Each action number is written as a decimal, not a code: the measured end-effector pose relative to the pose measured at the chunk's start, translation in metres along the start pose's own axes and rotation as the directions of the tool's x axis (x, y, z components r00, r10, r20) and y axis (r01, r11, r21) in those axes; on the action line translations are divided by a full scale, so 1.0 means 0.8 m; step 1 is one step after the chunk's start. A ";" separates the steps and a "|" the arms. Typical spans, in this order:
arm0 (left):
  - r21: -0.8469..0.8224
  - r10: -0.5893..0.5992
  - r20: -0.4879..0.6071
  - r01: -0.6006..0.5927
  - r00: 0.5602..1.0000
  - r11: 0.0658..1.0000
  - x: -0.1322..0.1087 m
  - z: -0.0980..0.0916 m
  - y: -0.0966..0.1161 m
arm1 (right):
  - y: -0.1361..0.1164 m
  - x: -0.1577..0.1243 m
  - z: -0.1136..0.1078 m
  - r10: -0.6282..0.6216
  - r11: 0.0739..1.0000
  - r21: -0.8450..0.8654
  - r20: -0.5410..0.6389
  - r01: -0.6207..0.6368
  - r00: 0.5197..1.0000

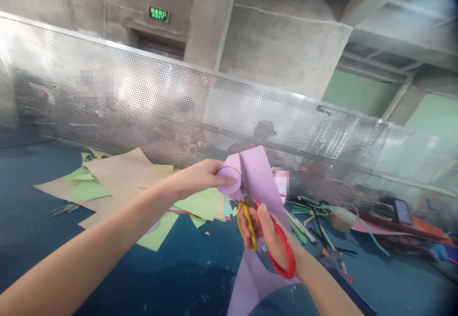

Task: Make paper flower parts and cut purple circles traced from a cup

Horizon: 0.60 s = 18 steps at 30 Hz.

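Observation:
My left hand (pixel 211 178) pinches a sheet of purple paper (pixel 261 170) at its left side, thumb resting on a circle outlined in dark ink. Around the handles of a pair of scissors (pixel 281 247), one red loop and one yellow, my right hand (pixel 266 232) is closed. The scissor blades point upward and lie against the paper just right of the drawn circle, with a slit running up to the top edge. More purple paper hangs below the right hand, lower down over the blue table.
Beige sheets (pixel 125 178) and green paper pieces (pixel 157 235) are heaped on the blue table (pixel 143 282) at left. Thin strips, a roll of tape (pixel 343 218) and a phone (pixel 402 212) lie at right. A perforated metal screen (pixel 229 106) stands behind.

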<state>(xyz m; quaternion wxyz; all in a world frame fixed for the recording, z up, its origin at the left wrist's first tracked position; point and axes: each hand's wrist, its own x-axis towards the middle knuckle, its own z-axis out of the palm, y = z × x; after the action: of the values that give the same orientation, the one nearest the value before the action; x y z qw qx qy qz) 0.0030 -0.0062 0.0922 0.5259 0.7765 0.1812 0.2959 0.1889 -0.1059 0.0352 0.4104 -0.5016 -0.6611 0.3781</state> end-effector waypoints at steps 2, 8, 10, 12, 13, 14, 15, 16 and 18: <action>-0.014 0.004 -0.003 -0.004 1.000 1.000 -0.001 0.001 0.002 | 0.001 0.001 0.000 -0.005 1.000 -0.018 -0.002 0.005 1.000; -0.037 -0.006 -0.025 0.005 1.000 0.999 -0.003 0.003 0.004 | 0.009 0.004 0.000 -0.045 0.997 -0.067 -0.007 0.044 0.999; -0.051 0.001 -0.008 -0.002 1.000 0.999 -0.002 0.003 0.005 | 0.010 0.004 0.000 -0.052 0.997 -0.055 -0.009 0.051 0.999; -0.061 0.005 0.006 -0.005 1.000 0.998 -0.002 0.002 0.004 | 0.010 0.004 0.001 -0.054 0.998 -0.041 -0.009 0.053 0.999; -0.064 0.005 0.009 -0.004 1.000 0.998 -0.002 0.001 0.004 | 0.009 0.004 0.001 -0.054 0.998 -0.037 -0.005 0.054 0.999; -0.067 0.006 0.011 -0.005 1.000 0.998 -0.002 0.001 0.004 | 0.009 0.004 0.001 -0.055 0.998 -0.034 -0.004 0.055 0.998; -0.070 0.006 0.012 -0.005 1.000 0.998 -0.001 0.000 0.003 | 0.009 0.004 0.001 -0.054 0.998 -0.033 -0.002 0.054 0.999; -0.073 0.006 0.019 -0.004 1.000 0.997 -0.001 -0.001 0.003 | 0.009 0.004 0.001 -0.051 0.998 -0.033 -0.004 0.050 0.999; -0.078 0.007 0.036 -0.004 0.999 0.997 -0.001 -0.002 0.002 | 0.010 0.004 0.000 -0.015 0.999 -0.043 0.003 0.015 1.000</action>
<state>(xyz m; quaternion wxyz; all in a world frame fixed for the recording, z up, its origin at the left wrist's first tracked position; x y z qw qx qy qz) 0.0014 -0.0060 0.0937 0.5581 0.7612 0.1578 0.2901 0.1916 -0.1012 0.0286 0.4014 -0.5047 -0.6734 0.3614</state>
